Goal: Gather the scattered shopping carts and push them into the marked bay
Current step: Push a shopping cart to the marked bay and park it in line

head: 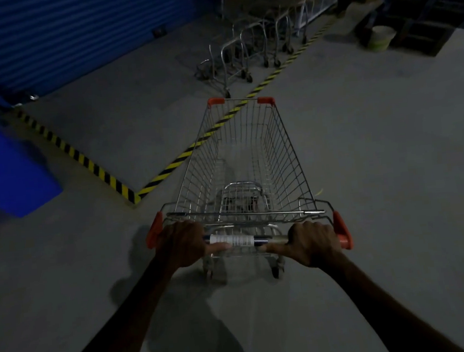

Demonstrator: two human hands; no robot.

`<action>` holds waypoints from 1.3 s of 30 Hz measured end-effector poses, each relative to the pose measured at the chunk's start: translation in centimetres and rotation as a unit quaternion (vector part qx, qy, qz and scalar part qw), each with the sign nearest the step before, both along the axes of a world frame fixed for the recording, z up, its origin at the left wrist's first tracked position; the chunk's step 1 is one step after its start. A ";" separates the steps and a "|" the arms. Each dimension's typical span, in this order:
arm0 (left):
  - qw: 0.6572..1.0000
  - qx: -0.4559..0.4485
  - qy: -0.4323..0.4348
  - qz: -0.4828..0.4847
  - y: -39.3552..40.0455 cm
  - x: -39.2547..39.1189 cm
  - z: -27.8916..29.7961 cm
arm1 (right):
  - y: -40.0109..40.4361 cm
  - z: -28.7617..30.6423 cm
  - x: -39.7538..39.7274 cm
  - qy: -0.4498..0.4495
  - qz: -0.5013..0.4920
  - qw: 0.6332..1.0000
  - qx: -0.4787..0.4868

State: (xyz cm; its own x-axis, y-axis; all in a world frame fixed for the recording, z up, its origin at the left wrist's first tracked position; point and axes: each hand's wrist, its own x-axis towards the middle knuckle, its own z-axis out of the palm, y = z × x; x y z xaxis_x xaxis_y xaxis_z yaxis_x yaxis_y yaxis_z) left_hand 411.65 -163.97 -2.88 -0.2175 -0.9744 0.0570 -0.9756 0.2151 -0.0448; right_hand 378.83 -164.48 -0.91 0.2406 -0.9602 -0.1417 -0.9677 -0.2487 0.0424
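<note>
Head view: left hand [182, 243] and right hand [313, 241] grip cart handle [245, 240]; cart [240, 158] long axis points at nested carts [248, 53], striped bay line [220, 123] beneath nose.

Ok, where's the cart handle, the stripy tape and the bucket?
cart handle [245, 240], head view, on its white label.
stripy tape [168, 168], head view, on the right-hand line.
bucket [381, 37], head view, on its side wall.

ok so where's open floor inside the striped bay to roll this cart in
Bare floor lies inside the striped tape, between the blue shutter and the parked carts. The far right end by those carts is crowded. The blue bin borders the left corner. Both the left hand and right hand grip the cart handle.
</note>
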 end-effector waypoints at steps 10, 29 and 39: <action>0.997 0.062 0.040 0.003 -20.3 -0.3 0.2 | -19.8 0.4 0.0 -0.007 0.000 1.000 -0.011; 0.997 0.052 0.051 0.030 -55.3 -0.4 0.7 | -56.0 -0.1 0.1 0.019 0.026 0.999 -0.035; 0.981 0.124 0.106 0.103 -75.3 -1.1 1.6 | -78.9 -1.0 0.0 -0.017 0.033 0.999 -0.021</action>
State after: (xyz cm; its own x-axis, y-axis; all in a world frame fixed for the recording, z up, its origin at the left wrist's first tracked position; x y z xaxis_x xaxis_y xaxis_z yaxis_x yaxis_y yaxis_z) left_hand 410.57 -239.27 -1.24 -0.0227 -0.9859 -0.1656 -0.9812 -0.0098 0.1930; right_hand 378.78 -243.39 -1.87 0.3068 -0.9473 -0.0918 -0.9505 -0.3099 0.0209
